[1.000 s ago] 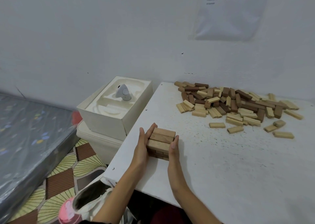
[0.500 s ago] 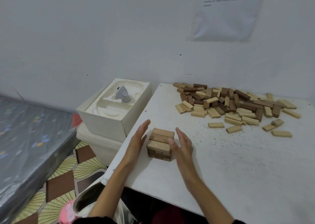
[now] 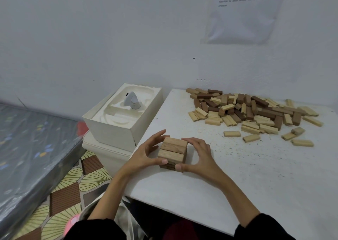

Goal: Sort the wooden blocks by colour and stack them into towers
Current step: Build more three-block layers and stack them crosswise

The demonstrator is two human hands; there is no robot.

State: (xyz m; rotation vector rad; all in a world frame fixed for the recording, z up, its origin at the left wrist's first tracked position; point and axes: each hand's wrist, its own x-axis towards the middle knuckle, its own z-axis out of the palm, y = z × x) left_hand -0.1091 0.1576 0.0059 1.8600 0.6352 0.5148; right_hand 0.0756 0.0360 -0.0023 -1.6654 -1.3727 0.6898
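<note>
- tower point(image 3: 173, 150) of tan blocks near tabletop point(image 3: 237, 175) front-left edge
- left hand point(image 3: 146, 155) grips tower's left side, thumb on front
- right hand point(image 3: 201, 155) grips right side, thumb on front
- pile point(image 3: 247, 110) of mixed blocks, back right
- box point(image 3: 113, 130) just left of tabletop

Both arms wear dark, near-black sleeves of plain matte cloth, seen below the table's near edge; the left sleeve point(image 3: 95, 228) ends in a soft, bunched cuff near the elbow; the right sleeve point(image 3: 265, 227) ends the same way, its edge a loose fold; past the cuffs the forearms are bare down to the wrists; the left hand point(image 3: 144, 155) and the right hand point(image 3: 199, 153) are bare as well; the fingers point(image 3: 155, 135) are slim; both thumbnails are short and plain
</note>
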